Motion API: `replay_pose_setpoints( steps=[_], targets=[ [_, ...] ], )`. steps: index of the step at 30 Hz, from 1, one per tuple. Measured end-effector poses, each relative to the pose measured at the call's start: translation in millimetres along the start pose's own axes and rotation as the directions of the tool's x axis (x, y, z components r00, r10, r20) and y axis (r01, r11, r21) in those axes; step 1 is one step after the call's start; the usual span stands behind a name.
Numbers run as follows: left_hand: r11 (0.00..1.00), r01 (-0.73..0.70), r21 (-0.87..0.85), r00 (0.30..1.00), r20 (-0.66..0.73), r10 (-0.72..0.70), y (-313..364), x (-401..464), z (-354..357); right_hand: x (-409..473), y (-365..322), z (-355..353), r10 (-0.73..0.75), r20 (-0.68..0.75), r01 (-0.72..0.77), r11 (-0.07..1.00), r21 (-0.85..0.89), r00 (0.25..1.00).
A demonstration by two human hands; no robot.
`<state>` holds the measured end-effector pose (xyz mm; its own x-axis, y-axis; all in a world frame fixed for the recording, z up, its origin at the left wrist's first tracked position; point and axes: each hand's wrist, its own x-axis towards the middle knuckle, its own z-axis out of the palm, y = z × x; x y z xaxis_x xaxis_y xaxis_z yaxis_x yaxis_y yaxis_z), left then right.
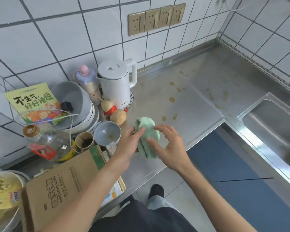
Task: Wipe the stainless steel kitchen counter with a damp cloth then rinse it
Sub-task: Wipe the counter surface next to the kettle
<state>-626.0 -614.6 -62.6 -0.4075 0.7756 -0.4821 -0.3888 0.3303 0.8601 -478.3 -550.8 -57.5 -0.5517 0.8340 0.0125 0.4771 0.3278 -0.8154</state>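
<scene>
Fingers of left hand [131,141]: curled round near-left edge of folded green cloth [147,136], grasping it. Right hand [167,146]: fingers spread, loosely bent, poised over cloth; contact unclear. Cloth: on stainless steel counter [199,97], near front edge, right of grey bowl [107,133]. Brown spots: far right of cloth. White kettle [117,82]: far left.

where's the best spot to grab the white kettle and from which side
Take the white kettle by its handle, the upright loop on its right side. Come from the right, over open counter; bowls and a bottle crowd its left.
</scene>
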Motion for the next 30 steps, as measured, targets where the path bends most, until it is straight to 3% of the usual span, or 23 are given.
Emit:
replay_pose_setpoints(
  steps=[3,5,8,11,14,17,20,22,24,28,30],
  targets=[
    [0.999,0.042,0.02,0.991,0.129,-0.044,-13.5,0.8,18.1,-9.0,20.4,7.6,0.151,0.177,-0.185,0.964,0.19,0.972],
    [0.997,0.062,0.043,0.977,0.201,-0.07,-27.1,3.5,29.9,-12.6,38.6,11.2,0.262,0.188,-0.315,0.874,0.369,0.947],
    [0.987,0.048,0.151,0.966,0.244,-0.085,-51.6,13.1,42.9,-15.8,66.2,8.6,0.555,0.178,-0.55,0.629,0.55,0.813],
    [0.945,-0.023,0.326,0.97,0.236,-0.058,-76.2,31.5,46.6,-12.9,92.3,-2.1,0.726,0.152,-0.618,0.435,0.655,0.671],
    [0.883,-0.076,0.462,0.984,0.178,-0.009,-99.8,60.9,41.4,1.1,117.4,-19.4,0.769,-0.027,-0.577,0.501,0.645,0.638],
    [0.743,-0.085,0.663,0.996,0.085,0.038,-122.9,90.8,29.8,26.2,139.8,-29.8,0.612,-0.215,-0.486,0.758,0.435,0.761],
    [0.459,-0.127,0.879,0.98,0.041,0.193,-142.8,114.1,17.8,43.7,171.9,-12.7,0.345,-0.136,-0.353,0.935,-0.041,0.929],
    [0.264,-0.107,0.959,0.949,0.02,0.314,-151.3,126.0,13.4,41.0,196.8,12.7,0.262,0.076,-0.217,0.904,-0.368,0.962],
    [0.137,-0.016,0.99,0.922,-0.038,0.386,-152.4,140.0,12.9,33.7,217.4,28.9,0.209,0.205,-0.068,0.84,-0.538,0.956],
    [0.05,0.112,0.992,0.908,-0.123,0.401,-155.7,165.1,11.1,48.9,253.1,12.2,0.062,0.222,0.107,0.731,-0.674,0.973],
    [0.043,0.126,0.991,0.9,-0.132,0.416,-164.0,169.8,11.5,66.3,266.5,-2.5,0.069,0.189,0.086,0.702,-0.706,0.98]
  ],
)
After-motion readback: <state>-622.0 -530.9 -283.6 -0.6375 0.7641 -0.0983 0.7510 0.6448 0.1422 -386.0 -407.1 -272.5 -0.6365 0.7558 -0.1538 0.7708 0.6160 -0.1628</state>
